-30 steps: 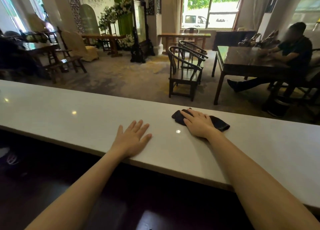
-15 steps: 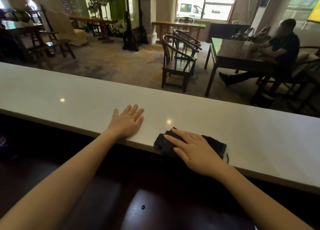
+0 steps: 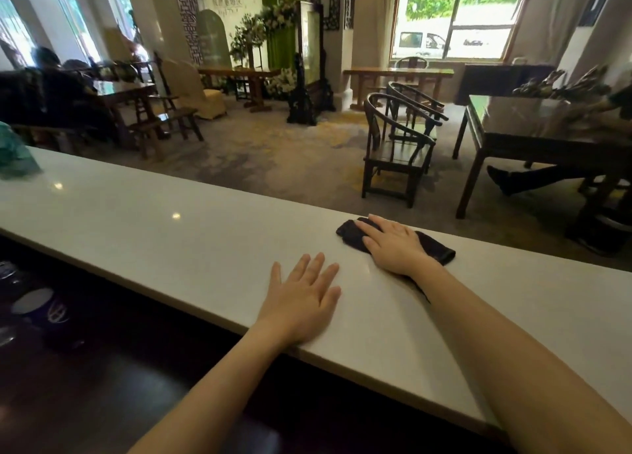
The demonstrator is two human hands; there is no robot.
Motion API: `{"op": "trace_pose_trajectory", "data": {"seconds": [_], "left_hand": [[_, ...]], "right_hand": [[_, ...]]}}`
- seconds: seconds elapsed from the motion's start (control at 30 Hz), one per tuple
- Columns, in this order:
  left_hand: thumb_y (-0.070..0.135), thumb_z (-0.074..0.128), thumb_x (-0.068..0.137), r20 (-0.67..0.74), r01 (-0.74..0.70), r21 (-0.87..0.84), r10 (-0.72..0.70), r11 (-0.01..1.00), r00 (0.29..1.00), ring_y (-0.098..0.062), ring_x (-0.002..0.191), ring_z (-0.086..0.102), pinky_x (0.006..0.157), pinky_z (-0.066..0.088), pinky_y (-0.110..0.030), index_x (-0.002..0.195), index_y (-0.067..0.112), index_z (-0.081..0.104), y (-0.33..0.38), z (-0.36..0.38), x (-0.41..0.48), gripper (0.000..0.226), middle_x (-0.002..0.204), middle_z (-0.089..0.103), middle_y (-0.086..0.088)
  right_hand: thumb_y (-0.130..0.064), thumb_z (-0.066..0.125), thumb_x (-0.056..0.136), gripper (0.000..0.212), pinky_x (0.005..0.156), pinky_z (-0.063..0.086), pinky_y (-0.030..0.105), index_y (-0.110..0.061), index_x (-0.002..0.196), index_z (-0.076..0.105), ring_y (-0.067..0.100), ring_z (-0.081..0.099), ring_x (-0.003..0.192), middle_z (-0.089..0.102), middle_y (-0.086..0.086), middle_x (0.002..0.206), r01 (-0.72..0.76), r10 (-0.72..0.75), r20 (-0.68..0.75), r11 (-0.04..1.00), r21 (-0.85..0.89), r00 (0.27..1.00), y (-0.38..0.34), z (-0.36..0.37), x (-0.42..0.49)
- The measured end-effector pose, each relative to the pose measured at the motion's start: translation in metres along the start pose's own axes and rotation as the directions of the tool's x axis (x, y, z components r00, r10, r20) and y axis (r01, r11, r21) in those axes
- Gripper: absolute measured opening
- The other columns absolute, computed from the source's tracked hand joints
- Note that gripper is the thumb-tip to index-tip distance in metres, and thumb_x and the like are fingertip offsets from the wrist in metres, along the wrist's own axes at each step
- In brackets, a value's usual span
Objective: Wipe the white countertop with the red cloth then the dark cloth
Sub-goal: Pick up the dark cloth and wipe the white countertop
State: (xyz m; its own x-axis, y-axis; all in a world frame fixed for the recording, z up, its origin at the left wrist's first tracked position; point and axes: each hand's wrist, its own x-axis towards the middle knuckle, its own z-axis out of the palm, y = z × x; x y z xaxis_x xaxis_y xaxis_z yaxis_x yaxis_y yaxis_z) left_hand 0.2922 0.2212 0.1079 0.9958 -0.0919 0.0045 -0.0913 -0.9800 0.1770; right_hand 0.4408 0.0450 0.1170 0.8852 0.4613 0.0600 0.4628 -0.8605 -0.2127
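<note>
The long white countertop point(image 3: 171, 234) runs from the left edge to the lower right. A folded dark cloth point(image 3: 436, 246) lies near its far edge, right of centre. My right hand point(image 3: 393, 246) presses flat on that cloth, fingers spread and pointing left, covering its middle. My left hand point(image 3: 302, 299) rests palm-down on the bare counter near the front edge, fingers apart, holding nothing. No red cloth is in view.
A teal object point(image 3: 15, 157) sits on the counter at the far left. Below the counter's front edge lies a dark lower surface with dishes point(image 3: 37, 304). Beyond the counter stand dark wooden chairs point(image 3: 396, 149) and a table point(image 3: 533, 128) with a seated person.
My right hand pushed the dark cloth from the counter's front edge back out to its far edge. My left hand stayed flat on the counter.
</note>
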Motion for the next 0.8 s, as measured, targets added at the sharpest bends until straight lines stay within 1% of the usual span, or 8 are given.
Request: {"op": "trace_pose_trajectory", "data": {"seconds": [0.1, 0.2, 0.33, 0.47, 0.57, 0.7, 0.8], "left_hand": [[0.056, 0.004, 0.088, 0.012, 0.0, 0.005, 0.0, 1.0, 1.0, -0.012, 0.139, -0.011, 0.108, -0.01, -0.056, 0.14, 0.041, 0.0, 0.001, 0.0, 0.0, 0.054, 0.154, -0.006, 0.009], [0.057, 0.006, 0.088, 0.022, 0.003, 0.019, -0.003, 1.0, 1.0, -0.013, 0.14, -0.011, 0.109, -0.009, -0.057, 0.14, 0.039, 0.001, 0.002, -0.001, -0.001, 0.055, 0.155, -0.006, 0.008], [0.064, 0.008, 0.085, 0.042, 0.004, 0.017, -0.005, 1.0, 0.999, -0.013, 0.14, -0.01, 0.108, -0.01, -0.057, 0.141, 0.038, 0.002, 0.004, -0.006, -0.002, 0.062, 0.155, -0.006, 0.007], [0.063, 0.011, 0.087, 0.043, -0.009, 0.019, 0.008, 1.0, 0.999, -0.015, 0.14, -0.008, 0.108, -0.008, -0.058, 0.142, 0.037, 0.002, 0.006, -0.01, -0.004, 0.061, 0.155, -0.004, 0.005], [0.063, 0.011, 0.087, 0.045, -0.02, 0.029, 0.019, 0.999, 0.999, -0.016, 0.14, -0.007, 0.108, -0.006, -0.059, 0.142, 0.037, 0.002, 0.005, -0.011, -0.004, 0.061, 0.155, -0.004, 0.004], [0.066, 0.009, 0.085, 0.019, -0.041, 0.036, 0.04, 0.999, 0.999, -0.016, 0.141, -0.004, 0.109, -0.003, -0.059, 0.142, 0.037, 0.003, 0.001, -0.005, 0.0, 0.064, 0.155, -0.003, 0.005], [0.07, 0.005, 0.08, 0.0, -0.026, 0.051, 0.026, 0.998, 1.0, -0.014, 0.141, -0.003, 0.109, -0.001, -0.059, 0.141, 0.038, 0.004, -0.003, 0.002, 0.004, 0.069, 0.155, -0.002, 0.007]], "right_hand": [[-0.043, 0.022, 0.096, 0.045, 0.11, 0.01, 0.049, -0.041, 0.14, 0.015, 0.025, 0.017, 0.137, 0.015, -0.004, 0.154, -0.037, 0.037, -0.005, 0.999, -0.034, 0.999, -0.004, 0.002, 0.007], [-0.042, 0.021, 0.096, 0.045, 0.111, 0.007, 0.047, -0.041, 0.14, 0.014, 0.025, 0.014, 0.138, 0.014, -0.004, 0.155, -0.061, 0.061, -0.003, 0.998, -0.027, 0.998, -0.01, 0.002, -0.004], [-0.042, 0.022, 0.096, 0.045, 0.11, 0.006, 0.047, -0.041, 0.14, 0.014, 0.026, 0.014, 0.137, 0.014, -0.002, 0.154, -0.04, 0.04, -0.001, 0.999, 0.002, 0.999, -0.022, -0.001, -0.035], [-0.042, 0.022, 0.096, 0.044, 0.11, 0.006, 0.046, -0.044, 0.139, 0.014, 0.023, 0.014, 0.137, 0.015, -0.004, 0.154, -0.003, 0.002, 0.027, 1.0, 0.018, 1.0, -0.027, -0.005, -0.09], [-0.044, 0.021, 0.095, 0.044, 0.111, 0.005, 0.044, -0.046, 0.138, 0.012, 0.018, 0.013, 0.137, 0.013, -0.008, 0.154, -0.006, 0.004, 0.037, 0.999, 0.031, 0.999, -0.028, -0.009, -0.144], [-0.045, 0.021, 0.094, 0.045, 0.11, 0.005, 0.039, -0.048, 0.138, 0.012, 0.015, 0.013, 0.136, 0.013, -0.01, 0.154, -0.02, 0.02, -0.014, 1.0, 0.007, 1.0, -0.019, -0.016, -0.225], [-0.045, 0.021, 0.096, 0.044, 0.11, 0.005, 0.038, -0.048, 0.139, 0.011, 0.014, 0.011, 0.137, 0.011, -0.011, 0.154, -0.085, 0.084, -0.049, 0.996, -0.005, 0.995, 0.0, -0.023, -0.271]]}}
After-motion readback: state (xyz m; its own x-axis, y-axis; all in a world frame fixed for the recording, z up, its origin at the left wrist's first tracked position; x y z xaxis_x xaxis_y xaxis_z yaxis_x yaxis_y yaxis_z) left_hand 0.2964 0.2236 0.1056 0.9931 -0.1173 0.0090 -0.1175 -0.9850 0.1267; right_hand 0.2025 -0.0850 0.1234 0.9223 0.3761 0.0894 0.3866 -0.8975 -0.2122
